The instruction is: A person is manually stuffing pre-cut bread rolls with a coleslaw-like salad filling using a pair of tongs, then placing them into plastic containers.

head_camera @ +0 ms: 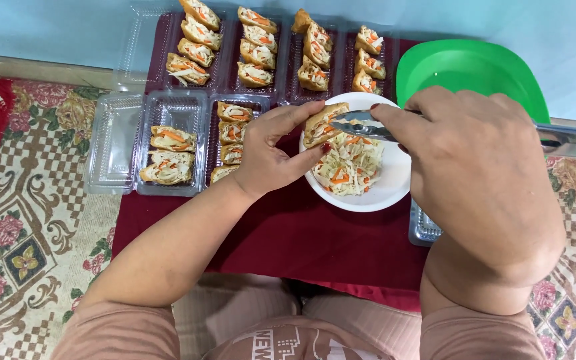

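My left hand (271, 150) holds a fried tofu pocket (321, 125) over the white bowl (388, 190), its open side facing right. My right hand (475, 167) grips metal tongs (361, 125) whose tips reach into the pocket. The bowl holds shredded cabbage and carrot filling (348, 167). Both hands hover above the bowl, which sits on a dark red cloth (301, 233).
Clear plastic trays (171, 107) with several stuffed tofu pockets sit left of and behind the bowl. A green plastic plate (468, 67) lies at the back right. An empty clear tray (423, 230) peeks out under my right hand. A patterned rug (28, 220) covers the floor.
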